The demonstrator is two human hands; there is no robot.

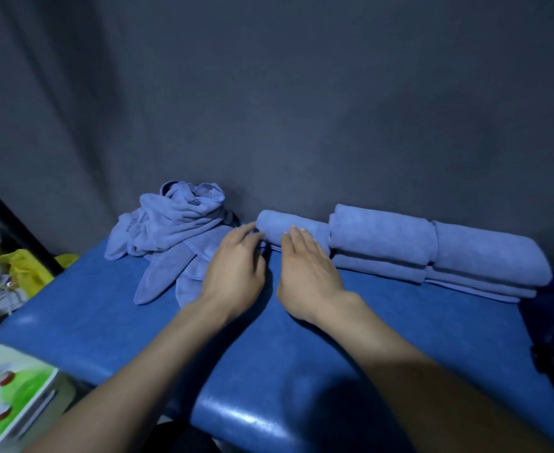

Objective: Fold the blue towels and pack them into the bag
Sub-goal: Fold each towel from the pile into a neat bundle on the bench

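blue towels are what we are working through: the rolled towel lies on the blue worktop against the dark backdrop, its right end touching the folded stacks. our left hand lies at the roll's left end, its fingers nearly straight and touching the cloth, gripping nothing. our right hand rests flat on the roll's near side, fingers together and straight. left of the roll sits the crumpled heap, not yet folded. we judge the step is seating this roll; to do it well we would press evenly with both palms and keep its end flush with the stacks. no bag is surely in view; a dark shape right of the stacks is cut off, and the yellow and green things far left of the roll are too blurred to name.
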